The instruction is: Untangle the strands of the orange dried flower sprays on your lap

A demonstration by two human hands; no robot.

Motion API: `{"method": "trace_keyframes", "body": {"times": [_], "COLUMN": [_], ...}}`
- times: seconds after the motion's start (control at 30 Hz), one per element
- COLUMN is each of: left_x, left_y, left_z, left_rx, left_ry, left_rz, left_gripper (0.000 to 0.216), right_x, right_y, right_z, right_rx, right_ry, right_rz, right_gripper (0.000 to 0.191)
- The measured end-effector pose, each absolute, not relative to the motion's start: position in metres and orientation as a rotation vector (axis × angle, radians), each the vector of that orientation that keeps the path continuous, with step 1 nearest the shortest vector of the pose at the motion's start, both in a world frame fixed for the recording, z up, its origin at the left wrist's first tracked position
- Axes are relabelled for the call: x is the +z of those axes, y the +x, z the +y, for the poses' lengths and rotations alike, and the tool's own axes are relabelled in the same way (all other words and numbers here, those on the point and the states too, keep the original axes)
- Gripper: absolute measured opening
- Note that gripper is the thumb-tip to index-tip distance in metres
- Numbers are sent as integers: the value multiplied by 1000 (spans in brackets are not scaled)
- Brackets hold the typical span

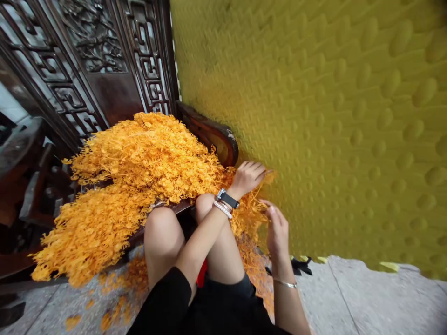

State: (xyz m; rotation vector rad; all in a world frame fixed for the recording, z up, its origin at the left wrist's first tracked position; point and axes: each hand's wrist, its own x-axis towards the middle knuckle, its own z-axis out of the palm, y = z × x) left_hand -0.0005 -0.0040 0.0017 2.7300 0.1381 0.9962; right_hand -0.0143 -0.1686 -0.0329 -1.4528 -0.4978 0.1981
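A big heap of orange artificial flower sprigs (139,163) lies across a dark wooden bench (213,132) in front of my knees. My left hand (248,176), with a watch and bracelets on the wrist, reaches to the right edge of the heap and its fingers curl round some orange sprigs (268,177) close to the yellow wall. My right hand (277,230) is just below, fingers pinched on thin orange strands (249,211) that hang down beside my knee.
A yellow wall of foam with rows of bumps (349,116) rises at the right. Carved dark wooden screens (94,56) stand behind the bench. Loose orange bits (104,316) litter the grey stone floor (366,298). Something small and black (302,266) lies at the wall's foot.
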Motion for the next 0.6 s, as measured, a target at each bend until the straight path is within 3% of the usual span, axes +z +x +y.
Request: {"method": "trace_keyframes", "body": {"times": [0.07,0.17,0.3,0.37,0.5,0.6], "left_x": [1,-9,-14,-7,9,12], "left_y": [-4,-12,-13,-9,-4,-7], "left_z": [-14,-31,-41,-41,-40,-39], "left_rx": [1044,1173,1475,1570,1451,1323], "left_ry": [2713,2618,2240,2032,1811,1706], "left_rz": [47,-121,-161,-174,-236,-214], "left_gripper": [37,37,36,33,27,47], "right_x": [-23,-6,9,8,8,27], "right_y": [-13,-12,-10,-6,2,6], "right_z": [-163,-158,-162,-164,-167,-175], "right_rx": [116,-8,48,29,-84,-270], "right_ry": [-1448,-1464,-1666,-1710,-1693,-1473], "right_rz": [-504,-557,-793,-781,-658,-468], "right_gripper": [21,36,19,21,39,43]}}
